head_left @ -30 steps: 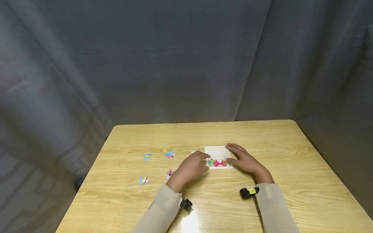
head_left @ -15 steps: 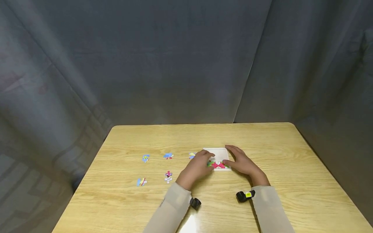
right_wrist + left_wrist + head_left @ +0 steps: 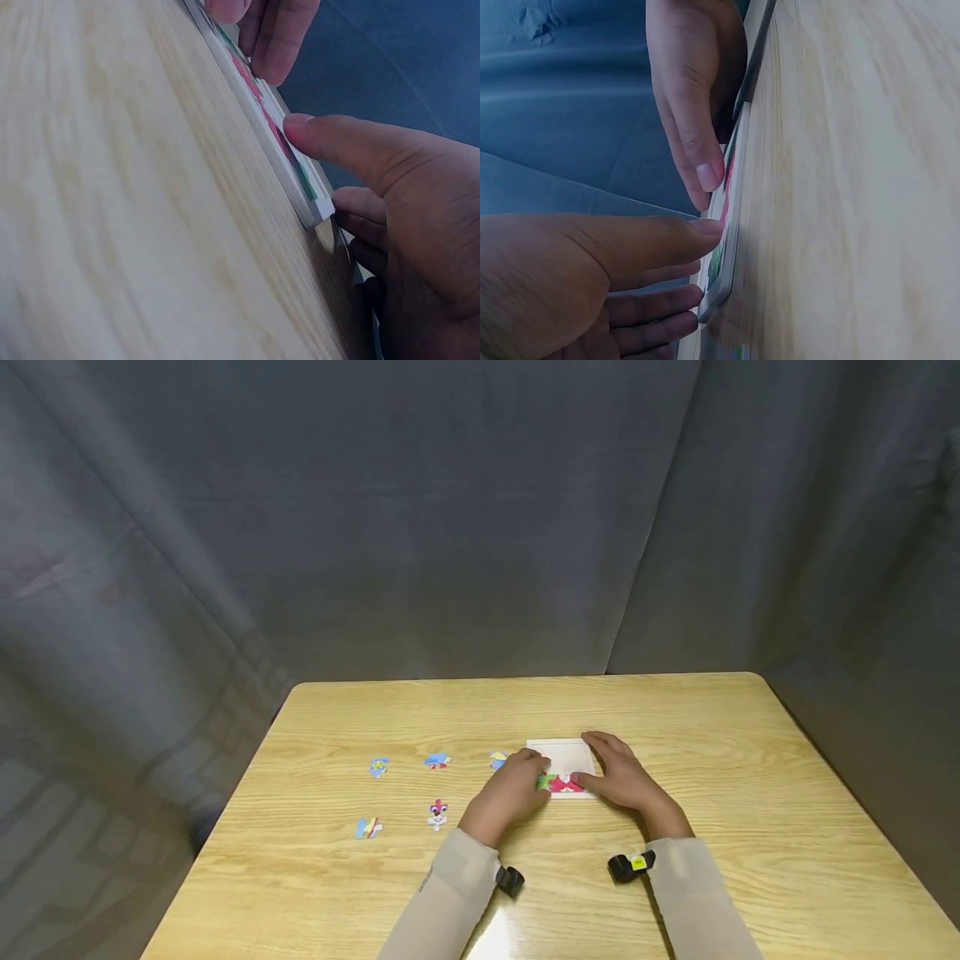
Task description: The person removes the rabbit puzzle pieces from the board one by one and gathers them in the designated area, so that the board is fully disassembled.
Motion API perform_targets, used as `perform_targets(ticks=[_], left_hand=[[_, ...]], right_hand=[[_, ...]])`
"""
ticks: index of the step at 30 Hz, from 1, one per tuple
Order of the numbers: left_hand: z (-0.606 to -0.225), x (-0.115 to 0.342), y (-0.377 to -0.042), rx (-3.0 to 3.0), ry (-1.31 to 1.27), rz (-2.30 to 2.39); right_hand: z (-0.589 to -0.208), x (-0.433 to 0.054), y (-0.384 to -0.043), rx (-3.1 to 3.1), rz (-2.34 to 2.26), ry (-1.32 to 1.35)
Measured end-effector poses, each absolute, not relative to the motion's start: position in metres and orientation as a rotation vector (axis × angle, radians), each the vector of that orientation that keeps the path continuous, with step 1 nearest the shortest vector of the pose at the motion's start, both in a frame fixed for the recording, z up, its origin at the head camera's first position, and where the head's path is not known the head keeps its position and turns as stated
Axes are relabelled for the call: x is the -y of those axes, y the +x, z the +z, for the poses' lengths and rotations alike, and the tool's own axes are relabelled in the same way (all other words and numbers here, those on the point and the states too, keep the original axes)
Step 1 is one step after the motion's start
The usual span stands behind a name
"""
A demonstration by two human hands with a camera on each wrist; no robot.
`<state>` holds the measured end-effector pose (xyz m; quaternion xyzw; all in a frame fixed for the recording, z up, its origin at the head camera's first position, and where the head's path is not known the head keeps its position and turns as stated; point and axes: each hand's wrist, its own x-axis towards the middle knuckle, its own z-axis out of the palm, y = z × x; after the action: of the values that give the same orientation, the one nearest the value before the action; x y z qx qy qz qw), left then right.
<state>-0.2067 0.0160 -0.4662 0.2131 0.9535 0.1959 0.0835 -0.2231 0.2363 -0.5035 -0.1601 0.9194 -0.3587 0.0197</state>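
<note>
A small white puzzle tray (image 3: 566, 750) lies on the table, its near strip filled with joined jigsaw pieces (image 3: 558, 784) in green and pink. My left hand (image 3: 513, 787) is at the tray's left side; in the left wrist view its thumb (image 3: 679, 238) reaches over the near left corner and straight fingers lie along the edge. On the right side, my right hand (image 3: 624, 773) rests with its thumb (image 3: 330, 135) out over the joined pieces and its other fingers beside the outer edge. The left fingers cover part of the tray's left border.
Several loose jigsaw pieces lie left of the tray: one with an animal face (image 3: 437, 815), a blue and red one (image 3: 438, 761), a blue one with a yellow shape (image 3: 378, 767) and a striped one (image 3: 368, 827). Beside the left hand lies another blue and yellow piece (image 3: 498, 760). Grey curtains (image 3: 450, 527) surround the table.
My left hand has moved slightly right, onto the tray's near left part, uncovering the animal-face piece. The right thumb has shifted a little left over the joined pieces.
</note>
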Motion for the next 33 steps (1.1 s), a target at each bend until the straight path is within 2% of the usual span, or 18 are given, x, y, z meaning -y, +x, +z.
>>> perform_targets(ticks=[33], left_hand=[[-0.4710,-0.0136,-0.2083,-2.871,0.708,0.535]], right_hand=[[-0.5050,-0.2388,-0.2250,-2.864,-1.067,-0.497]])
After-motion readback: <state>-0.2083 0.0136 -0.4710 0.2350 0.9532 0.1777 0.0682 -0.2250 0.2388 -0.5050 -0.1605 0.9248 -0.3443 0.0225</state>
